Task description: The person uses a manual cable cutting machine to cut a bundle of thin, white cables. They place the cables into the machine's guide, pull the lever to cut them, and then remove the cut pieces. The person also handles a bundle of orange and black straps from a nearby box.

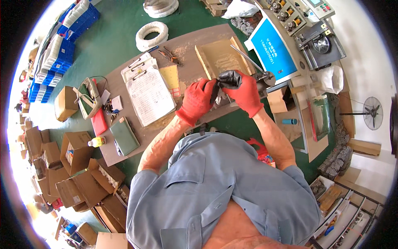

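Both of my hands wear red gloves with black finger and palm coating. My left hand [197,101] and my right hand [242,92] meet fingertip to fingertip over the near side of the brown table [186,35]. Their fingers are closed in a pinch. Whatever lies between them is too small and dark to make out. Just beyond sits a shallow wooden tray [201,60] with a light, worn-looking bottom. A metal rod [245,56] slants across the tray's right side toward a round metal disc [266,79] right of my right hand.
Left on the table are clipped papers [150,95], pliers [171,56], a yellow card [170,79], a green case [124,137] and a yellow bottle [97,142]. A machine with a blue panel [271,50] stands right. Cardboard boxes [76,151] crowd the left floor; white coils [152,36] lie beyond.
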Motion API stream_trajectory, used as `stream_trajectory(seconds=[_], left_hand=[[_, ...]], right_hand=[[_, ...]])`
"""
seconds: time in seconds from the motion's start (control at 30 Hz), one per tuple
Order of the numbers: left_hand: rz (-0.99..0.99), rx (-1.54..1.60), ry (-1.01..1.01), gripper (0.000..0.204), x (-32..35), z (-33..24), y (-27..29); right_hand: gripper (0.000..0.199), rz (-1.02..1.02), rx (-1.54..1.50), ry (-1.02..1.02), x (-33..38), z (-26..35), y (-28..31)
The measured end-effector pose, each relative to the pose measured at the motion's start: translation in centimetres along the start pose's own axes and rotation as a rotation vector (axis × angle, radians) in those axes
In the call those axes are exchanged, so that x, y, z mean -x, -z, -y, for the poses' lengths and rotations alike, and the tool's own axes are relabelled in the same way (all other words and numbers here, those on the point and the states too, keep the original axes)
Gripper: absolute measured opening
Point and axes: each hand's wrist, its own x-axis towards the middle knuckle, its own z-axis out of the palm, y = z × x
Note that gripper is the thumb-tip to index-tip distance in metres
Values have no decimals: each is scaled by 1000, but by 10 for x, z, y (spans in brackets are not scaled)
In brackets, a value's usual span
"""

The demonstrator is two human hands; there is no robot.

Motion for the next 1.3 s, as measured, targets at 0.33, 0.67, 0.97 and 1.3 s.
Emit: stream_trajectory(seconds=[0.33,0.67,0.97,1.3], left_hand=[[153,333,25,44,21,5,-20],[249,502,65,43,24,9,-17],[288,228,82,42,27,10,-24],[205,338,132,37,1,0,-7]], right_hand=[[30,368,-3,-114,6,-20,20],[39,459,2,-173,6,-70,13],[31,402,18,-295,4,-49,-6],[35,309,177,-90,-2,-6,12]])
